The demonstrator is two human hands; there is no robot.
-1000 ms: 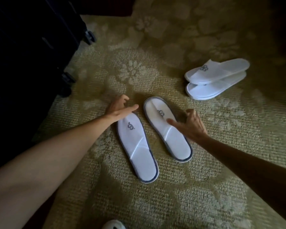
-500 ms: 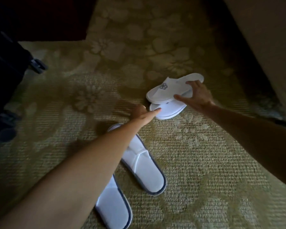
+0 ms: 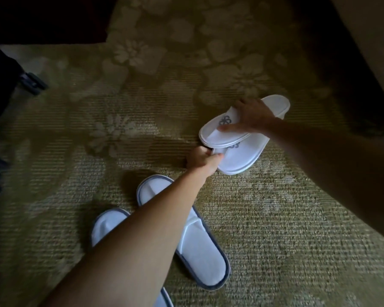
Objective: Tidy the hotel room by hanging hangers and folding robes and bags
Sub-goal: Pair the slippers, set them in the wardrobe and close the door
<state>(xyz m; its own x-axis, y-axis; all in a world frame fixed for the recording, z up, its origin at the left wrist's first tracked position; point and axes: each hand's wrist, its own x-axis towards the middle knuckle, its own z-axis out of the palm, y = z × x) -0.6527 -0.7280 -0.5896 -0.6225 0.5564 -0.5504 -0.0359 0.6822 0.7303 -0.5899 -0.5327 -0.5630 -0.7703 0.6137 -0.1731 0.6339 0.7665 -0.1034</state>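
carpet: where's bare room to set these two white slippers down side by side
Bare carpet right of the grey-trimmed pair, below the lower white slipper; more left of the left hand. Crowded where both hands, right hand on the upper slipper, meet.

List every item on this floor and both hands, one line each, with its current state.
Upper white slipper: lying across the lower one, gripped by the right hand.
Lower white slipper: on the carpet, toe end pinched by the left hand.
Grey-trimmed slipper: flat on the carpet, untouched.
Second grey-trimmed slipper: flat, partly hidden by the left forearm.
Right hand: holds the upper slipper.
Left hand: fingers curled on the lower slipper.
Carpet: patterned, dimly lit.
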